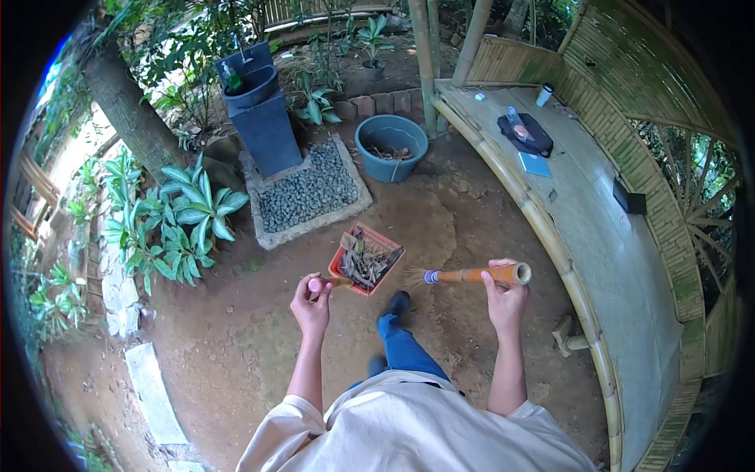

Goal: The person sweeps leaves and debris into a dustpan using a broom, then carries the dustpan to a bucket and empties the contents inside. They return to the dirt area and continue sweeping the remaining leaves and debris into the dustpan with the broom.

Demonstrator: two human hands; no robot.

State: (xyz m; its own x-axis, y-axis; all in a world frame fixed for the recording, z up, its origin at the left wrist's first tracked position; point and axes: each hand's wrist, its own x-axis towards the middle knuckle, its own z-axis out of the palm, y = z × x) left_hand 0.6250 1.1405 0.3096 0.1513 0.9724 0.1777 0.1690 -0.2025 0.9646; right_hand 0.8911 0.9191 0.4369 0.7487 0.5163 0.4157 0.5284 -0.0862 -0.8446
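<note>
My left hand [311, 307] is closed round a short handle [336, 282] with a pink end, whose far end meets the left side of an orange dustpan-like container [334, 263]. Dry leaves [366, 259] fill that container, held out in front of me. On the right, my right hand [506, 297] grips a bamboo-handled broom [464, 275] near its open hollow end. The broom lies level, its thin bristles pointing left toward the container, with a gap between them.
A round grey-green tub [392, 169] with dry leaves stands ahead, beside a stone-edged gravel bed [307, 193] and a dark pedestal sink [267, 134]. Leafy plants [197, 204] grow at left. A curved bamboo platform [582, 212] borders the right, bearing a black bag [525, 135].
</note>
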